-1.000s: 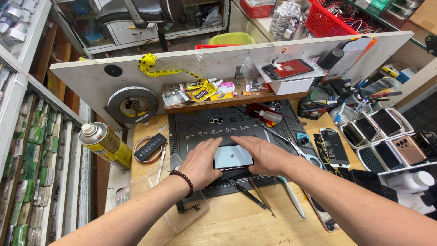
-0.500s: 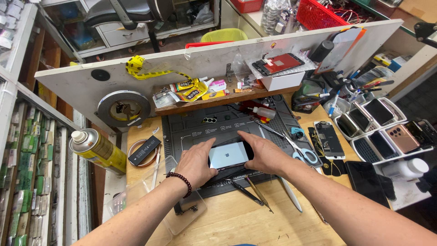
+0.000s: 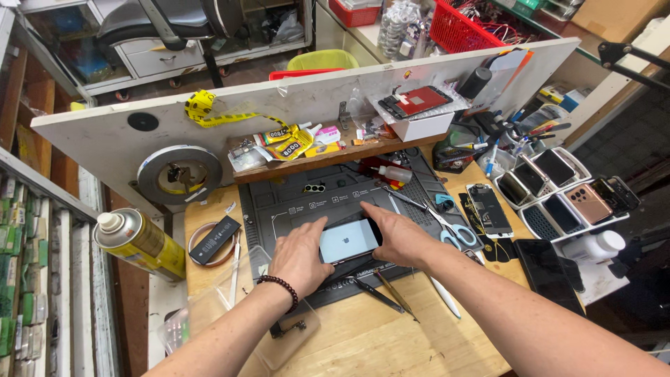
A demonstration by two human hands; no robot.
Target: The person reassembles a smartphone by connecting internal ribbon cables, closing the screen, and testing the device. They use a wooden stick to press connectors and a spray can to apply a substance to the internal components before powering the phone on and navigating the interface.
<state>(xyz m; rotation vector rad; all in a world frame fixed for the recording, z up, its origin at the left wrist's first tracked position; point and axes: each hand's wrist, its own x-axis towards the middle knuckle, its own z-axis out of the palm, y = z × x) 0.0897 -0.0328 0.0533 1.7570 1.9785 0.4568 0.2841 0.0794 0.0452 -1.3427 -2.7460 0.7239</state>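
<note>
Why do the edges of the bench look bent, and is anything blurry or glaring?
Head view: wide lens bows the long white board; even light, soft shadows; the pale-screened phone between left hand and right hand is sharp and shows mild glare; the yellow spray can is sharp.

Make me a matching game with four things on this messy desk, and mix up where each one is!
Things:
1. phone
2. spray can
3. scissors
4. tape roll

Places:
A. leaning against the white board, at the left
B. between the left hand and the right hand, over the dark mat
C. lying on its side at the left edge of the desk
D. just right of the right hand, at the mat's edge

Pairs: 1-B, 2-C, 3-D, 4-A
</note>
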